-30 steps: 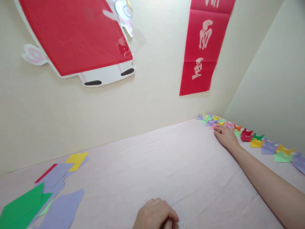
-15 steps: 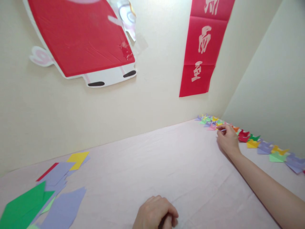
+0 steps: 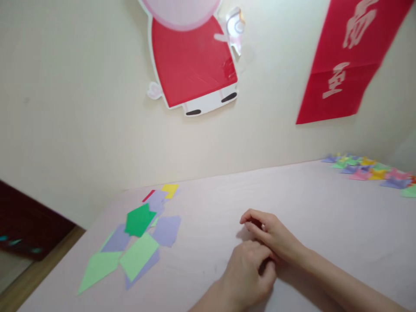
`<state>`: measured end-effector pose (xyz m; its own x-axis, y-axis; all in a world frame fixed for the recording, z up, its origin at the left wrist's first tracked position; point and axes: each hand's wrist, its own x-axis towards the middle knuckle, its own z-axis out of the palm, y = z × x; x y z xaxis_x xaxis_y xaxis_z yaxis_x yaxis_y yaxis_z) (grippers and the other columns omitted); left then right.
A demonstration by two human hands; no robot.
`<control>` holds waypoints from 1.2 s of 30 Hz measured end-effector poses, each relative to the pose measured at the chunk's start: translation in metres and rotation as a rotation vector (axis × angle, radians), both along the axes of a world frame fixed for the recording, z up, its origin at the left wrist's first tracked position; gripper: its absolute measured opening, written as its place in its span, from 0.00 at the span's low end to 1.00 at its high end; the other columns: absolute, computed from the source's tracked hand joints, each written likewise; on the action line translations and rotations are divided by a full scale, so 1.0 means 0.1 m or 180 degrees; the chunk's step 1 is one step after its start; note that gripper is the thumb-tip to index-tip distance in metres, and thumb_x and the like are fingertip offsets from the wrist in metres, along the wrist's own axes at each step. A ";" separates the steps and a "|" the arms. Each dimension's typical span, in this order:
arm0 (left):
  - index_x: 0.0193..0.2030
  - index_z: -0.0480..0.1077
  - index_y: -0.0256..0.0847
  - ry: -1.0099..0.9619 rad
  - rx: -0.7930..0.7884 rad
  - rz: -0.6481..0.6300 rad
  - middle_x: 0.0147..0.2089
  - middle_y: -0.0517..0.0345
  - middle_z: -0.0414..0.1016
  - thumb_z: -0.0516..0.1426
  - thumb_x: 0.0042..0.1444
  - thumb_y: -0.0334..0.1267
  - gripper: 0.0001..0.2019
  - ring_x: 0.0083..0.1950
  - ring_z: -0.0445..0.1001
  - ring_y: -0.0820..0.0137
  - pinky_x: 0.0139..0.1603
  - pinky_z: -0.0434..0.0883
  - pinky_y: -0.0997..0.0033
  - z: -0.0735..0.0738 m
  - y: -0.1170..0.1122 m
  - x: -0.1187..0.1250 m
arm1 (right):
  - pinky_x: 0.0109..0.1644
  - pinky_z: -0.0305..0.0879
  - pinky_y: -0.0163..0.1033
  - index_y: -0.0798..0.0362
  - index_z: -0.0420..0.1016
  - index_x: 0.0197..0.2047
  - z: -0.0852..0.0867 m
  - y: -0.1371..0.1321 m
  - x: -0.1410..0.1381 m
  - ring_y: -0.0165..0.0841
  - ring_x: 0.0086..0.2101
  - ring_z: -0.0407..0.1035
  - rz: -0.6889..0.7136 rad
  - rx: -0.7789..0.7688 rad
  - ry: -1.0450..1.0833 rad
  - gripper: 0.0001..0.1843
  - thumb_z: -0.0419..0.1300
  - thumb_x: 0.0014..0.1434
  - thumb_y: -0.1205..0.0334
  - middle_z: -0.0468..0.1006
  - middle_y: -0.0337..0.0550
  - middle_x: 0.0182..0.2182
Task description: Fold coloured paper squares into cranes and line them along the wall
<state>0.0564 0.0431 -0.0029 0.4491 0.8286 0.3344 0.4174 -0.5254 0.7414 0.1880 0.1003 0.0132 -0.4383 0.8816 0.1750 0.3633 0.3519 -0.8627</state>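
Note:
My left hand [image 3: 248, 271] rests low on the table in a loose fist, with the back of the hand toward me. I see nothing in its curled fingers. Just beyond it and partly touching it is my right hand [image 3: 276, 234], its fingers loosely bent and a gap between thumb and forefinger. No object shows in that hand. Far to the right, along the back of the table, stand folded paper figures [image 3: 360, 173] in purple, pink, yellow and green. To the left lie flat sheets of coloured paper, among them a dark green sheet [image 3: 139, 220] and a light green one [image 3: 139, 256].
The table [image 3: 208, 208] has a pale pink cover and meets the wall at its back. A cartoon cut-out [image 3: 195, 60] and a red banner [image 3: 344, 82] hang on the wall. Floor shows past the table's left edge.
My right hand has come back from the folded figures at the right to beside my left hand. The view has swung left, showing more of the loose sheets.

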 end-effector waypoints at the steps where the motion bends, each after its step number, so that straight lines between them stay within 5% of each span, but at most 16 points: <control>1: 0.33 0.71 0.40 0.0089 0.0038 -0.0003 0.36 0.55 0.77 0.54 0.51 0.23 0.09 0.39 0.73 0.67 0.44 0.70 0.71 0.01 0.00 -0.04 | 0.32 0.63 0.35 0.50 0.72 0.37 -0.03 0.01 -0.03 0.33 0.28 0.67 -0.0027 -0.0057 0.0052 0.09 0.51 0.62 0.59 0.74 0.37 0.26; 4: 0.35 0.72 0.41 0.0347 0.0231 0.0247 0.39 0.57 0.77 0.54 0.53 0.23 0.10 0.44 0.73 0.67 0.49 0.70 0.70 0.09 0.05 -0.25 | 0.36 0.65 0.38 0.51 0.72 0.36 -0.12 0.07 -0.05 0.35 0.31 0.70 -0.0006 -0.0051 0.0054 0.12 0.50 0.62 0.56 0.76 0.39 0.28; 7: 0.40 0.73 0.43 0.0893 0.0178 0.0992 0.43 0.60 0.77 0.54 0.54 0.24 0.12 0.48 0.73 0.70 0.52 0.69 0.72 0.21 0.16 -0.68 | 0.37 0.64 0.38 0.50 0.73 0.37 -0.16 0.07 -0.03 0.36 0.31 0.70 0.0054 0.0125 -0.0141 0.12 0.51 0.62 0.55 0.77 0.40 0.30; 9: 0.45 0.72 0.44 0.1288 0.0103 0.1664 0.49 0.61 0.76 0.54 0.55 0.25 0.14 0.53 0.72 0.71 0.56 0.68 0.73 0.28 0.26 -1.10 | 0.35 0.62 0.38 0.50 0.73 0.37 -0.17 0.04 -0.02 0.35 0.30 0.70 0.0092 0.0193 -0.0274 0.12 0.51 0.63 0.56 0.77 0.39 0.29; 13: 0.56 0.67 0.36 0.1681 -0.0065 0.2687 0.61 0.44 0.69 0.52 0.58 0.30 0.19 0.64 0.66 0.59 0.66 0.60 0.58 0.34 0.34 -2.10 | 0.34 0.61 0.38 0.50 0.73 0.35 -0.14 0.02 -0.03 0.35 0.29 0.69 0.0162 0.0282 -0.0357 0.10 0.51 0.62 0.58 0.78 0.39 0.28; 17: 0.60 0.64 0.31 0.2079 -0.0477 0.3375 0.63 0.36 0.67 0.51 0.61 0.38 0.22 0.64 0.66 0.50 0.61 0.64 0.50 0.24 0.21 -2.76 | 0.34 0.61 0.38 0.50 0.73 0.35 -0.11 0.04 -0.03 0.35 0.29 0.69 0.0134 0.0283 -0.0321 0.11 0.50 0.61 0.60 0.78 0.39 0.28; 24: 0.59 0.66 0.37 0.2541 -0.0681 0.3594 0.65 0.40 0.64 0.49 0.63 0.49 0.24 0.65 0.62 0.47 0.60 0.61 0.41 0.07 0.09 -2.91 | 0.33 0.60 0.37 0.49 0.73 0.35 -0.11 0.04 -0.04 0.34 0.28 0.68 0.0150 0.0295 -0.0367 0.11 0.50 0.61 0.60 0.77 0.39 0.27; 30: 0.63 0.62 0.37 0.2691 -0.0500 0.3478 0.66 0.42 0.63 0.49 0.62 0.50 0.27 0.65 0.62 0.51 0.60 0.62 0.49 0.22 0.48 -2.87 | 0.32 0.60 0.36 0.50 0.73 0.34 -0.11 0.04 -0.03 0.34 0.28 0.68 0.0152 0.0268 -0.0401 0.10 0.51 0.61 0.61 0.77 0.39 0.27; 36: 0.65 0.60 0.40 0.2822 -0.0631 0.3150 0.65 0.44 0.67 0.52 0.61 0.48 0.27 0.64 0.66 0.53 0.60 0.61 0.51 0.18 0.88 -2.78 | 0.32 0.60 0.36 0.49 0.73 0.35 -0.11 0.06 -0.03 0.34 0.28 0.68 0.0127 0.0249 -0.0328 0.10 0.51 0.61 0.61 0.77 0.38 0.27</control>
<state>-0.2211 0.1309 0.0156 -0.3613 0.9288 0.0823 0.9322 0.3580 0.0530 0.1845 0.1060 0.0018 -0.4920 0.8485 0.1947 0.4328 0.4325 -0.7909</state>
